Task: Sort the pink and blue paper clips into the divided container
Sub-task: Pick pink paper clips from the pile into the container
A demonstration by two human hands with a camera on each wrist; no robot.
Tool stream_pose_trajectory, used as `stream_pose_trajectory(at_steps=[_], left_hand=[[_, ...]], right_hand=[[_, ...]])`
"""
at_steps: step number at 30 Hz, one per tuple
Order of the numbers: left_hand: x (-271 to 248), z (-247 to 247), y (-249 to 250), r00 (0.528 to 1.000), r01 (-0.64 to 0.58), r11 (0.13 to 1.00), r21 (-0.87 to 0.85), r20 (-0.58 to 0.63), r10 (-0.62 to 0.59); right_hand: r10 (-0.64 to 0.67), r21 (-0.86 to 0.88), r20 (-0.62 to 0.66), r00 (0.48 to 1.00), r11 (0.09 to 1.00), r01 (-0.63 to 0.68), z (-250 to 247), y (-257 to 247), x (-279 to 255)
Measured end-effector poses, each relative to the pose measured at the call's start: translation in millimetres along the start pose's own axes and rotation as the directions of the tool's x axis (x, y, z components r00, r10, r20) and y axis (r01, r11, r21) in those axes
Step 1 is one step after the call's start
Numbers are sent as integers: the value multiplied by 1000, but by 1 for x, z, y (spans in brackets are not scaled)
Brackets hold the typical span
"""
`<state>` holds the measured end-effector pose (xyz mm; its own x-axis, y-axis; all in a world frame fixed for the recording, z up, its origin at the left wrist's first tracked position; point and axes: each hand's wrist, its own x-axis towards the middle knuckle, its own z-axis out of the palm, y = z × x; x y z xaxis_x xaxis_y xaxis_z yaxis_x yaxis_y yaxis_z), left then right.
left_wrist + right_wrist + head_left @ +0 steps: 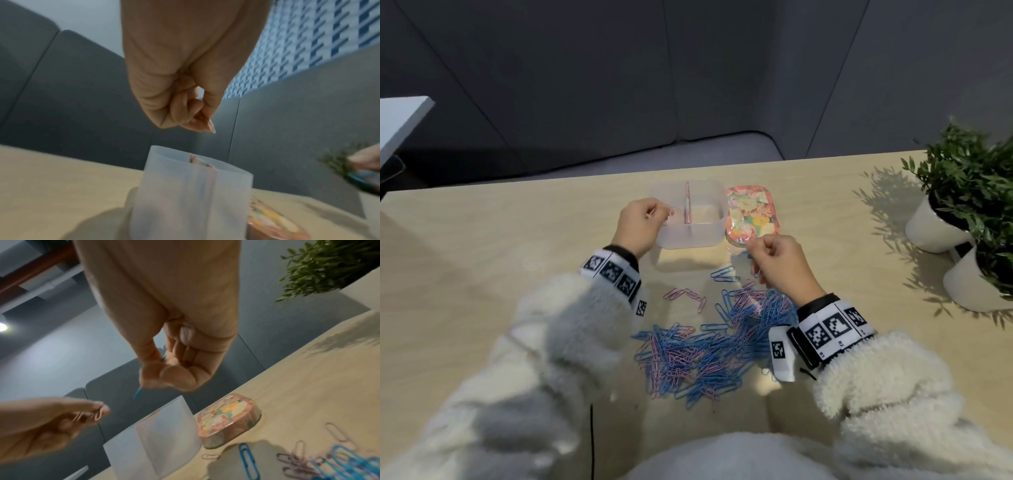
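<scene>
Wooden table [482, 260] before dark wall panels [585, 85], potted plants [962, 192] alongside.

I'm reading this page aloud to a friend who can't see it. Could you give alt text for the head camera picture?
A person's left hand holds a pink paper clip over a translucent divided container, while the right hand pinches a blue clip. A mixed pile of paper clips lies nearer on the table, and a floral lid rests beside the container.

No words, brand names or numbers can be read anywhere; the only signs are the square black-and-white coded markers printed on the white bands [613, 272] strapped round both wrists, with some tiny characters beneath those on the right band, too small to read.
</scene>
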<state>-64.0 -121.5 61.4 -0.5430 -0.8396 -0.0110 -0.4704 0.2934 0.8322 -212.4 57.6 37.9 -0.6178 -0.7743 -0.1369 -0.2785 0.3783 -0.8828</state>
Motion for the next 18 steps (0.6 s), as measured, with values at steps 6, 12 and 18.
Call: stream_pose_trajectory(at_steps=[6,12,18], left_hand=[[54,17,1,995,39,911,411,69,-73],[43,21,0,986,-154,858,490,131,102],[-36,21,-41,987,-161,883,440,95,133]], right_hand=[[109,-412,275,955,911,15,8,26,-6],[78,-620,336,939,769,158,30,39,-19],[-114,-610,458,882,681,405,66,23,-3]])
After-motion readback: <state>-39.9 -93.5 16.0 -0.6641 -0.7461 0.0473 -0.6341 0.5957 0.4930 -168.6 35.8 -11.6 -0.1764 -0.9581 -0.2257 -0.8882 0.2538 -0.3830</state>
